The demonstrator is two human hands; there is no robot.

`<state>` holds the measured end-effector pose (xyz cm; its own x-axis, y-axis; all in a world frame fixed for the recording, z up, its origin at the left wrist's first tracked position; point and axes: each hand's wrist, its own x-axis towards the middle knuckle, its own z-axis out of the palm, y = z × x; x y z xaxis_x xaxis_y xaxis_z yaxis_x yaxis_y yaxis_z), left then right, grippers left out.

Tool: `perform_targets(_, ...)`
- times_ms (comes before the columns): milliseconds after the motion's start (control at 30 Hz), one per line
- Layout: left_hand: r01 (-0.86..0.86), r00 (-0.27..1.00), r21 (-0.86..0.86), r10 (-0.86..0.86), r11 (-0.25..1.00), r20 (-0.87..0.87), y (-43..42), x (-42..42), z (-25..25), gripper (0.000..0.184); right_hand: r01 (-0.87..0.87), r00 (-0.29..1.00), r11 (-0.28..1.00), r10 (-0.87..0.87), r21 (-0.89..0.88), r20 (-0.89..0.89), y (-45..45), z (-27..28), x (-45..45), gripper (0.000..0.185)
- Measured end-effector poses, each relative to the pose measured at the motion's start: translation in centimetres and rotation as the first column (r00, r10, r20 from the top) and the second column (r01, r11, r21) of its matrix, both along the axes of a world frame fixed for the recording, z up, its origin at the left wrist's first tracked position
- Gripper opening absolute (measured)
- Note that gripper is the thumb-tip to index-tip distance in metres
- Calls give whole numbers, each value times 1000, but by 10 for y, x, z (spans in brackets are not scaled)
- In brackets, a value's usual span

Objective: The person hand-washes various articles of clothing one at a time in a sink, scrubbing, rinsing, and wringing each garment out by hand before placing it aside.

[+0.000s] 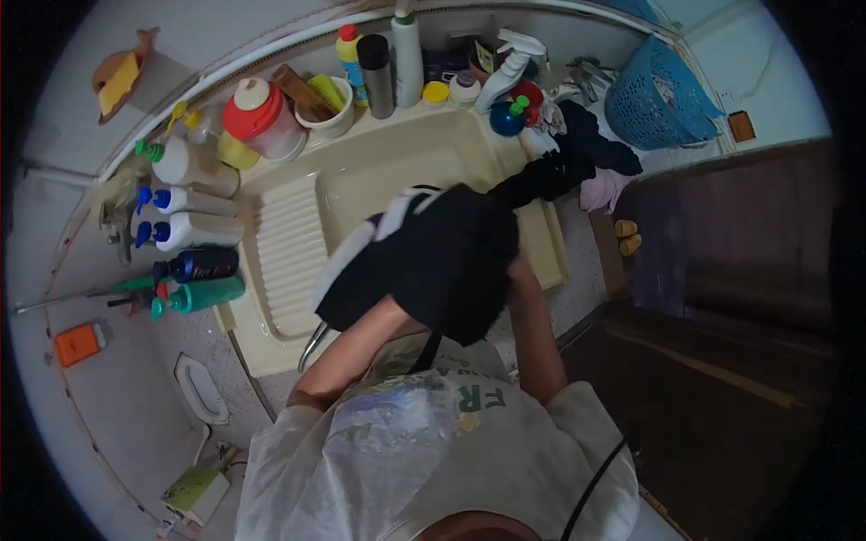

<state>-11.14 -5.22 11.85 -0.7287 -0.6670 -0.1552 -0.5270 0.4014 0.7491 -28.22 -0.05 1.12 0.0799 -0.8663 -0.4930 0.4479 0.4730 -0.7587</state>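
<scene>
A black garment with white and purple parts (451, 257) is bunched over the cream sink (397, 149). My left forearm (356, 352) reaches under its lower left side, and the cloth hides my left hand. At the garment's right edge, a small part of my right hand (519, 272) shows against the cloth, its fingers hidden. A dark twisted cloth (541, 176) lies across the sink's right rim, beside a pink cloth (603, 189).
Bottles, a red-lidded container (262, 122) and a white bowl (329, 122) line the sink's back and left sides. A blue basket (658, 99) stands at the back right. Yellow slippers (628, 236) are on the right. A ribbed drainboard (290, 252) is left of the basin.
</scene>
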Motion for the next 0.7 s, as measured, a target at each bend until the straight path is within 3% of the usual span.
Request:
perform_targets(33,-51,918,201,125,978,-377,13,-9,-45,55,67,998,995,-65,-75,21,15,2,-23,68)
perform_targets(67,-59,919,209,136,976,-371,18,-20,-72,55,143,989,979,-138,-144,47,34,4,-39,69)
perform_targets(133,174,755,42,-106,984,-648,25,-43,-107,46,469,861,880,-473,-72,-185,68,50,-42,66)
perform_targets(167,183,752,48,-108,982,-651,27,-48,-113,46,476,856,877,-480,-68,-191,92,43,-60,66)
perform_targets(233,452,751,274,-196,849,-630,32,-57,-123,48,444,800,873,-488,-205,-348,138,24,-102,62)
perform_targets(267,468,747,278,-207,839,-632,27,-68,-131,48,460,790,865,-502,-200,-352,150,28,-107,62)
perform_targets(300,604,793,343,-500,720,-349,18,-84,-140,49,353,617,844,-534,-403,-578,161,35,-113,62)
perform_targets(333,678,668,447,-743,584,-42,9,-97,-146,51,179,374,817,-572,-549,-730,166,48,-115,63)
perform_targets(367,538,816,661,-520,523,-253,3,-94,-142,47,843,446,499,-857,-201,-257,137,91,-80,69)
perform_targets(400,416,908,834,-216,363,-359,-6,-88,-139,44,851,428,482,-866,-206,-259,139,94,-83,69)
perform_targets(433,224,974,742,-110,632,-200,-17,-93,-166,41,903,279,346,-922,-253,-268,144,97,-85,73)
perform_targets(467,5,996,565,44,825,-75,-31,-103,-194,40,931,124,206,-954,-300,-273,151,98,-87,76)
perform_targets(500,-214,962,230,246,949,-121,-43,-112,-200,43,933,109,196,-953,-303,-281,164,98,-99,76)
perform_targets(533,-444,881,-118,409,888,-239,-55,-120,-204,47,957,170,203,-972,-209,-164,180,96,-120,77)
perform_targets(567,-479,872,-322,403,816,-277,-66,-128,-197,49,968,220,222,-975,-115,-36,185,100,-128,78)
perform_targets(600,-501,866,-509,392,700,-312,-77,-135,-189,51,969,217,220,-975,-115,-42,187,97,-132,78)
perform_targets(633,-500,866,-505,394,704,-309,-86,-143,-199,51,916,393,379,-913,-133,109,177,101,-132,77)
perform_targets(667,-466,882,-272,416,842,-223,-94,-151,-216,50,835,550,522,-797,-174,250,165,106,-131,77)
perform_targets(700,-420,900,-14,414,907,-136,-99,-155,-227,49,833,554,526,-795,-172,246,145,115,-121,77)
